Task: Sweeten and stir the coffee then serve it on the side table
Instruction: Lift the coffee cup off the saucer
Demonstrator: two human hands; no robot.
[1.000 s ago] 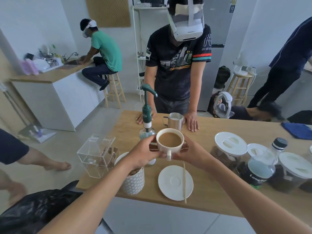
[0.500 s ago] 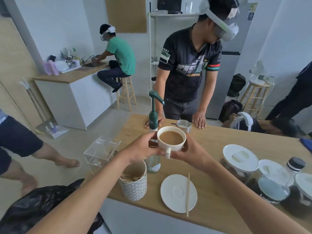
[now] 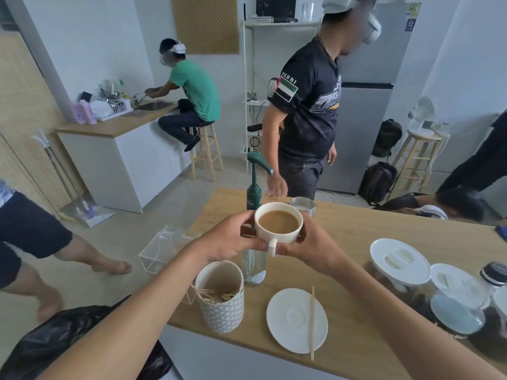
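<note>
The saucer (image 3: 297, 320) lies empty on the near edge of the counter (image 3: 356, 231), with a wooden stir stick (image 3: 312, 322) resting across its right side. To its left stands a patterned holder (image 3: 220, 297) filled with more sticks, and behind that a clear syrup bottle with a green pump (image 3: 253, 215). Lidded jars (image 3: 399, 257) stand at the right.

Above these, the coffee cup (image 3: 278, 224) is held clear of the counter, with its handle turned toward the wearer. The left hand (image 3: 230, 238) and the right hand (image 3: 315, 244) close on it from opposite sides, fingers wrapped around the wall. A dark brown piece shows under the cup at both sides; it may be a small tray or coaster, but the view does not settle this. The coffee is an even light brown and sits level, a little below the rim.

Compared with one second ago, the cup is carried higher in the view and the saucer, stick and holder have dropped lower and nearer. The view has swung up and to the left. Behind the counter, the person in the black shirt (image 3: 307, 105) has turned away and taken both hands off the far edge, leaving the steel milk jug (image 3: 303, 204) standing alone.

Judgement: sweetening and stirring look complete, and the serving carry has begun. No side table is identifiable in view. The main risk is spillage from the full cup while turning.
</note>
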